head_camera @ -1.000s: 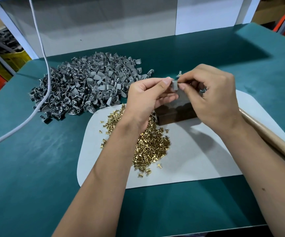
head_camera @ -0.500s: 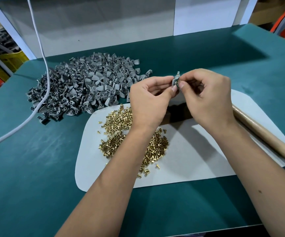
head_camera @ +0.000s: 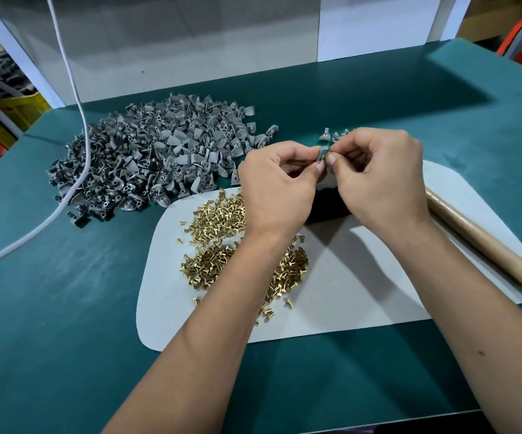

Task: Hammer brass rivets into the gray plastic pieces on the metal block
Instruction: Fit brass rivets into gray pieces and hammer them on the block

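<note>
Between the fingertips of both hands sits one small gray plastic piece (head_camera: pixel 322 155), held in the air above the dark metal block (head_camera: pixel 327 205). My left hand (head_camera: pixel 276 189) pinches it from the left and my right hand (head_camera: pixel 381 180) pinches it from the right. The block is mostly hidden under my hands. A heap of brass rivets (head_camera: pixel 222 245) lies on the white mat (head_camera: pixel 363 277), partly under my left forearm. The big pile of gray plastic pieces (head_camera: pixel 156 158) spreads over the green table at the back left.
A wooden hammer handle (head_camera: pixel 485 245) lies along the mat's right edge. A few gray pieces (head_camera: pixel 334 134) stand behind my hands. A white cable (head_camera: pixel 75 89) hangs down across the gray pile. The green table (head_camera: pixel 50 308) ends near the bottom of the view.
Both hands, still pinching the gray piece, have lifted it off the metal block into the air. The block is now mostly covered by my hands.
</note>
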The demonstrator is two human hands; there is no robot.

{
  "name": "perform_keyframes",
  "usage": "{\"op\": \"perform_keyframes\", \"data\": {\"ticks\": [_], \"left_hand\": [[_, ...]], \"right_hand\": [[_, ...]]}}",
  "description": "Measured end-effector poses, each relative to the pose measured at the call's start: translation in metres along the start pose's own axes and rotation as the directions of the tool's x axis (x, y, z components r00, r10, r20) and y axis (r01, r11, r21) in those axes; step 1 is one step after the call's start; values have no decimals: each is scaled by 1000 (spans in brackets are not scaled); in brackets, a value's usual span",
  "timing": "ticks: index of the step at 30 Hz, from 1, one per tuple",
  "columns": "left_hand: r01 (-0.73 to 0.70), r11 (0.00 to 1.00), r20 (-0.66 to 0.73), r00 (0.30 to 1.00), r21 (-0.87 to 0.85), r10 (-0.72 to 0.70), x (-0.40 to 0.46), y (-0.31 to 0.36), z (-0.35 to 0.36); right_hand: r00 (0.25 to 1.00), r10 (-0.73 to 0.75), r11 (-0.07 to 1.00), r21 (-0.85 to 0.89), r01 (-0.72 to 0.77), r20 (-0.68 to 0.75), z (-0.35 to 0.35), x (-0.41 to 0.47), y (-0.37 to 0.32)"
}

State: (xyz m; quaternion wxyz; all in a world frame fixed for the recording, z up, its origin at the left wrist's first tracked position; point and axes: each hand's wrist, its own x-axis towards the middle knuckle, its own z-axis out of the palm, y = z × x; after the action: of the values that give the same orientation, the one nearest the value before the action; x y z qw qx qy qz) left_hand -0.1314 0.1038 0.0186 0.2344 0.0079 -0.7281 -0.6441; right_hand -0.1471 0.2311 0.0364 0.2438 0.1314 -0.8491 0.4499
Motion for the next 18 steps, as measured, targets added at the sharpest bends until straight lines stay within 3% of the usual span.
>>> {"op": "perform_keyframes", "data": {"ticks": [12,18], "left_hand": [[-143,945,29,990,295,140,-1,4,-1],[-120,956,-5,992,269,126,1,9,-3]], "right_hand": [[999,-8,1000,8,8,40,0,0,-1],[999,-21,997,69,19,28,0,0,0]]}}
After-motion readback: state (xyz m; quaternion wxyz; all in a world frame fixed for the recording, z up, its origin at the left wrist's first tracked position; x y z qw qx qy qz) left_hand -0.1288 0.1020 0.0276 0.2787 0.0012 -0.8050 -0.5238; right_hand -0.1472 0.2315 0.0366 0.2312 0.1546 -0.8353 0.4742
